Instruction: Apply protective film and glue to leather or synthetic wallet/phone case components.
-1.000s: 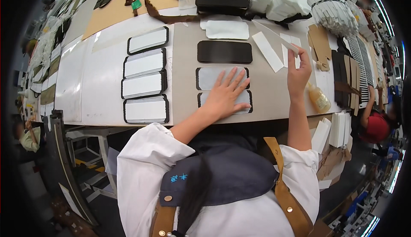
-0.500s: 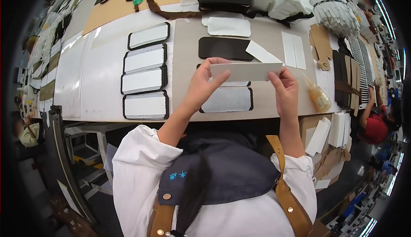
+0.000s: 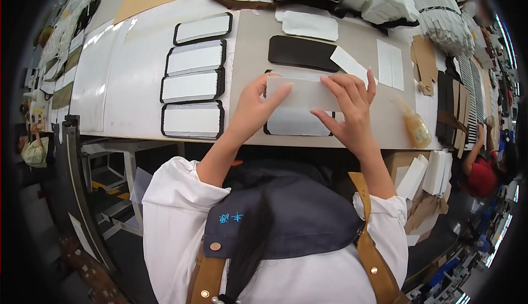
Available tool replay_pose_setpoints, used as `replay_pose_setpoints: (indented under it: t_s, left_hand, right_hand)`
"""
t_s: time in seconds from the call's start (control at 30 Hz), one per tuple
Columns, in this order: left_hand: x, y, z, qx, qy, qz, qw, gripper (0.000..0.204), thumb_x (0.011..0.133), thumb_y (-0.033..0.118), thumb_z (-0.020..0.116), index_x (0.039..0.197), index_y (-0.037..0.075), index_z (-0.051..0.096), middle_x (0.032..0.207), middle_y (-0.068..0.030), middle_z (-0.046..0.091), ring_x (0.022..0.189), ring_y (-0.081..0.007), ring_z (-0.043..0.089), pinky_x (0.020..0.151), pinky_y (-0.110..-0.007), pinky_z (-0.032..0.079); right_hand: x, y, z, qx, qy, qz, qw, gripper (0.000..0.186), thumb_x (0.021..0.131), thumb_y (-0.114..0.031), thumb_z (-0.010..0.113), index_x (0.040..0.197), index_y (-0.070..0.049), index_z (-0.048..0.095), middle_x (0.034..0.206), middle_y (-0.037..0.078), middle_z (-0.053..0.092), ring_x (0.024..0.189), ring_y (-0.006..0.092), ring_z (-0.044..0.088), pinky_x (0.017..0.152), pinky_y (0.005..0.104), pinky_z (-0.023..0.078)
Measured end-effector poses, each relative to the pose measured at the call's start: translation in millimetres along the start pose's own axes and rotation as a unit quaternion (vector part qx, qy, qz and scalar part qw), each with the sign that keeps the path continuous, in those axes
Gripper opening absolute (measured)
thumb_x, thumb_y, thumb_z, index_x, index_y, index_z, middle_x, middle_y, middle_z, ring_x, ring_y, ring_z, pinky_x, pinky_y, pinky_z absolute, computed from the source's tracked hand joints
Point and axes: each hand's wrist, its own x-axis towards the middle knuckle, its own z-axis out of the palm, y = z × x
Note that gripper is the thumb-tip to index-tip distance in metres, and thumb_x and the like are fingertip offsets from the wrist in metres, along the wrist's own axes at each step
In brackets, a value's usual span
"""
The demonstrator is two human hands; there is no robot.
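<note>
Above the near edge of the table, my left hand (image 3: 257,109) pinches the left end of a pale grey rectangular strip (image 3: 301,95), its thumb lying over the near face. My right hand (image 3: 352,103) is at the strip's right end with fingers spread. Its fingertips touch the upper part, while the thumb stands apart near the lower edge. Beneath the strip is a black-edged panel with a pale facing (image 3: 300,123), partly covered by the strip and hands. Behind lies a bare black panel (image 3: 300,53), with a white strip (image 3: 347,62) slanting across its right end.
Several black panels with white facings (image 3: 192,120) form a column on the left. A yellowish glue bottle (image 3: 418,131) stands at the right. White strips (image 3: 390,65) lie beyond it, and bundled white pieces (image 3: 445,21) are farther back. A person in red (image 3: 481,175) is at far right.
The strip has come lower and nearer, over the black-edged panel. My right hand has shifted from pinching its right end to spread fingers against it. The whole view has shifted slightly.
</note>
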Motion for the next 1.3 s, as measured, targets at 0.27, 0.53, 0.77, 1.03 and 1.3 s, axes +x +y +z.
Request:
replay_pose_setpoints:
  t_s: [0.27, 0.53, 0.77, 1.03, 1.3]
  left_hand:
    - [-43, -41, -22, 0.376, 0.124, 0.172, 0.902, 0.022, 0.092, 0.011, 0.072, 0.114, 0.008, 0.072, 0.112, -0.01, 0.061, 0.113, -0.0303, 0.054, 0.102, -0.043, 0.04]
    - [-57, -62, -17, 0.415, 0.143, 0.169, 0.882, 0.022, 0.085, 0.012, 0.08, 0.107, 0.012, 0.075, 0.109, -0.0064, 0.06, 0.112, -0.0296, 0.053, 0.1, -0.044, 0.038]
    - [-57, -63, -16, 0.417, 0.148, 0.173, 0.88, 0.024, 0.084, 0.013, 0.082, 0.106, 0.012, 0.075, 0.109, -0.0061, 0.059, 0.112, -0.0294, 0.053, 0.099, -0.044, 0.038]
    - [-56, -62, -16, 0.422, 0.146, 0.175, 0.878, 0.025, 0.083, 0.013, 0.082, 0.106, 0.012, 0.075, 0.11, -0.0059, 0.06, 0.112, -0.0292, 0.053, 0.099, -0.044, 0.038]
    - [-57, -62, -16, 0.423, 0.146, 0.172, 0.878, 0.025, 0.083, 0.013, 0.082, 0.107, 0.012, 0.075, 0.111, -0.0062, 0.06, 0.113, -0.0297, 0.053, 0.1, -0.044, 0.038]
  right_hand:
    - [-30, 13, 6, 0.057, -0.131, 0.04, 0.989, 0.059, 0.076, -0.026, 0.089, 0.127, -0.009, 0.066, 0.119, 0.006, 0.063, 0.122, 0.0281, 0.056, 0.128, 0.0586, 0.012]
    - [-36, 8, 26, 0.091, -0.166, 0.039, 0.981, 0.059, 0.076, -0.026, 0.089, 0.127, -0.009, 0.066, 0.12, 0.007, 0.062, 0.122, 0.0288, 0.055, 0.128, 0.0596, 0.01]
    - [-38, 9, 30, 0.066, -0.176, 0.037, 0.982, 0.06, 0.074, -0.026, 0.09, 0.126, -0.008, 0.065, 0.119, 0.007, 0.062, 0.123, 0.0288, 0.055, 0.128, 0.0609, 0.011]
    - [-37, 7, 28, 0.05, -0.18, 0.03, 0.982, 0.061, 0.074, -0.025, 0.089, 0.126, -0.007, 0.064, 0.12, 0.007, 0.061, 0.123, 0.0291, 0.054, 0.128, 0.0617, 0.01]
    - [-36, 8, 29, 0.052, -0.179, 0.032, 0.982, 0.059, 0.075, -0.026, 0.09, 0.127, -0.009, 0.066, 0.119, 0.008, 0.062, 0.122, 0.0295, 0.056, 0.129, 0.0592, 0.011]
